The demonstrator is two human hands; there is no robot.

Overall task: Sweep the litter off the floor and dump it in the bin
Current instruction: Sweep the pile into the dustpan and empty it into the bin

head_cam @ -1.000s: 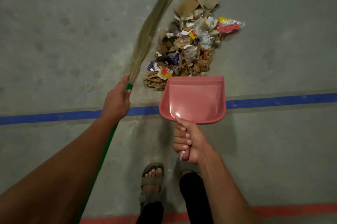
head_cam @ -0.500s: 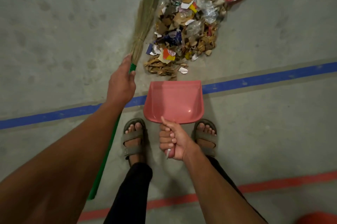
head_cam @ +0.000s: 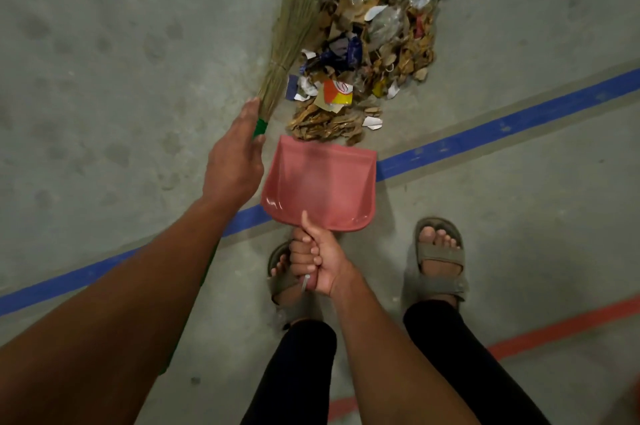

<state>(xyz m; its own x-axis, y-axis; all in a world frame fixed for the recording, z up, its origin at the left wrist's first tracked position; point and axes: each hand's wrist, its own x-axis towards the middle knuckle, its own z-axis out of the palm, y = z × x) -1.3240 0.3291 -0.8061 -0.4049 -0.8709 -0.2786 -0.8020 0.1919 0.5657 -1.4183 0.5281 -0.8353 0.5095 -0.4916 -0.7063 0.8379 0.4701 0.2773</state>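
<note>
On the grey floor point(head_cam: 104, 113), litter point(head_cam: 367, 54) lies heaped just beyond the pink dustpan point(head_cam: 320, 182), whose tray holds nothing; right hand point(head_cam: 317, 260) grips its handle, left hand point(head_cam: 235, 161) holds the broom point(head_cam: 298, 19).

Broom point(head_cam: 301, 19) and dustpan point(head_cam: 320, 182) beside litter point(head_cam: 374, 44)

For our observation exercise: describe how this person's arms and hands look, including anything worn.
Both forearms are bare, with no sleeves in view. The left hand and right hand wear no gloves, rings or watch that can be seen.
</note>
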